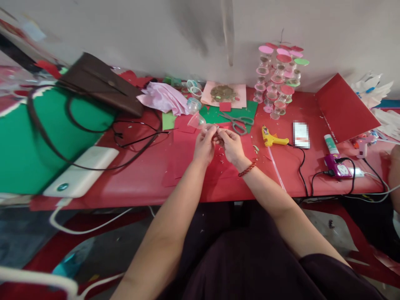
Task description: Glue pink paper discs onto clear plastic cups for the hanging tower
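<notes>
Over the red sheets (184, 160), my left hand (204, 146) is closed round a small clear plastic cup (196, 121), whose wide mouth points up and to the left. My right hand (231, 146) meets it, thumb and fingers pinched together at the cup's near end. Whatever the right fingertips hold is too small and covered to make out. Just beyond the hands lie grey-handled scissors (239, 125) on a green sheet (250, 110). A yellow glue gun (273, 138) rests to the right of my right hand.
A brown bag (103, 83) with a long strap and a white power bank (83, 171) lie left. Stacked cups with coloured discs (278, 79) stand at the back. A phone (301, 134), a purple power adapter (339, 166) and cables lie right, near another person's arm (395, 175).
</notes>
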A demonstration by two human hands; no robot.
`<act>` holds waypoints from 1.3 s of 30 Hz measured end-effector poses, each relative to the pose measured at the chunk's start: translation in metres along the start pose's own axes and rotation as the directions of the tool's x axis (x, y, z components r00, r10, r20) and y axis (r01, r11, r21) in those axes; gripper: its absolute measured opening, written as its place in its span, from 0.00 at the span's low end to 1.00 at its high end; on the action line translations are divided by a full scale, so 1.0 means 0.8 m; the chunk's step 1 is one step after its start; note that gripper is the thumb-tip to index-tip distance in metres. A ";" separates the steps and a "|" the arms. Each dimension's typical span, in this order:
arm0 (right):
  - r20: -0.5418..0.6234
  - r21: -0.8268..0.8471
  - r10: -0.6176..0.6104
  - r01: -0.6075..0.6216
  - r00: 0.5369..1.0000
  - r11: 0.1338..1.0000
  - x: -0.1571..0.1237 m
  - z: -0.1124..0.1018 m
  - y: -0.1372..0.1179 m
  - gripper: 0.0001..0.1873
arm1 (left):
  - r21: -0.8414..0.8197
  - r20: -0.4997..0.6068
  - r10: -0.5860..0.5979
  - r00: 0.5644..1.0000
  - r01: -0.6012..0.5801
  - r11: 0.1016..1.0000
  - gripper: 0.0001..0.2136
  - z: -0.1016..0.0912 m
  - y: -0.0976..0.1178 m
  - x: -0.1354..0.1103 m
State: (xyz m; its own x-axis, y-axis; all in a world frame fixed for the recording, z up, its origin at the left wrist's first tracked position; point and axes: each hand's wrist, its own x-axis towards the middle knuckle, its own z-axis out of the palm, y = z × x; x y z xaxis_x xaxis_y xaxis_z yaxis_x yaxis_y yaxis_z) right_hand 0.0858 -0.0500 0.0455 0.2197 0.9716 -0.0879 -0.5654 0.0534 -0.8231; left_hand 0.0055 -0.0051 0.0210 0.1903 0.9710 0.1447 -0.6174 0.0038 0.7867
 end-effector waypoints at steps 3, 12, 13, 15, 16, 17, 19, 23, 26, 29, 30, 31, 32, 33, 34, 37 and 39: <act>-0.053 -0.026 -0.045 0.044 0.998 0.999 -0.001 0.000 0.000 0.08 | 0.012 0.000 0.016 1.000 -0.016 1.000 0.16 0.005 -0.002 -0.002; -0.054 -0.322 -0.245 0.216 0.968 0.922 0.003 -0.005 0.003 0.11 | 0.028 -0.023 -0.017 1.000 0.018 0.999 0.16 0.009 -0.004 -0.005; -0.037 -0.382 -0.281 0.247 0.959 0.891 0.003 -0.007 0.002 0.10 | 0.032 -0.032 -0.015 0.999 0.016 0.999 0.17 0.009 -0.004 -0.005; -0.005 -0.482 -0.339 0.295 0.941 0.825 0.002 -0.010 0.000 0.09 | 0.038 -0.050 0.000 0.999 0.002 0.999 0.16 0.008 -0.003 -0.005; 0.014 -0.522 -0.361 0.314 0.933 0.793 0.001 -0.011 -0.002 0.08 | 0.039 -0.057 0.010 0.998 -0.007 0.999 0.16 0.008 -0.003 -0.004; 0.032 -0.554 -0.380 0.333 0.924 0.763 0.001 -0.012 -0.003 0.08 | 0.037 -0.062 0.020 0.998 -0.018 0.999 0.16 0.008 -0.003 -0.004; 0.051 -0.583 -0.414 0.363 0.909 0.727 -0.001 -0.012 -0.005 0.09 | 0.031 -0.064 0.047 0.997 -0.045 0.999 0.17 0.008 -0.003 -0.005; 0.054 -0.443 -0.328 0.318 0.943 0.838 -0.005 -0.007 -0.003 0.09 | 0.053 -0.066 0.049 0.997 -0.046 0.998 0.17 0.006 -0.003 -0.006; 0.095 -0.303 -0.208 0.227 0.973 0.925 -0.003 -0.005 0.001 0.13 | 0.058 -0.082 0.013 0.997 -0.008 0.998 0.17 0.004 -0.004 -0.005; 0.115 -0.267 -0.183 0.208 0.976 0.941 0.002 -0.007 0.004 0.14 | 0.042 -0.088 0.019 0.996 -0.016 0.999 0.18 0.004 -0.005 -0.003; 0.121 -0.291 -0.197 0.224 0.973 0.930 0.003 -0.009 0.004 0.14 | 0.041 -0.089 0.024 0.996 -0.020 0.999 0.18 0.004 -0.005 -0.003; 0.127 -0.333 -0.232 0.261 0.964 0.906 0.005 -0.011 0.005 0.14 | 0.043 -0.088 0.025 0.996 -0.021 0.999 0.18 0.005 -0.005 -0.004; 0.132 -0.391 -0.287 0.316 0.949 0.865 0.006 -0.012 0.005 0.13 | 0.046 -0.082 0.023 0.996 -0.020 0.999 0.17 0.006 -0.004 -0.005; 0.140 -0.454 -0.355 0.379 0.924 0.806 0.007 -0.013 0.005 0.13 | 0.050 -0.071 0.020 0.997 -0.017 0.999 0.17 0.007 -0.003 -0.006; 0.151 -0.517 -0.425 0.438 0.893 0.736 0.007 -0.014 0.005 0.13 | 0.054 -0.057 0.017 0.998 -0.014 0.998 0.17 0.007 -0.002 -0.008; 0.188 -0.648 -0.549 0.523 0.814 0.553 0.007 -0.015 0.006 0.13 | 0.056 -0.017 0.012 1.000 -0.011 0.998 0.15 0.006 0.001 -0.011; 0.202 -0.695 -0.558 0.519 0.805 0.498 0.006 -0.014 0.006 0.14 | 0.051 -0.019 0.008 1.000 -0.007 0.999 0.15 0.004 0.001 -0.011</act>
State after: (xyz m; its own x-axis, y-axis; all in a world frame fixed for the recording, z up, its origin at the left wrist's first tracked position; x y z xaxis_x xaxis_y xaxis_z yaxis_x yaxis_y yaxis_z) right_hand 0.0933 -0.0479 0.0346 0.3318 0.7988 0.5019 0.3852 0.3709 -0.8450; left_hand 0.0058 -0.0145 0.0222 0.1706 0.9754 0.1399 -0.5789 -0.0157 0.8153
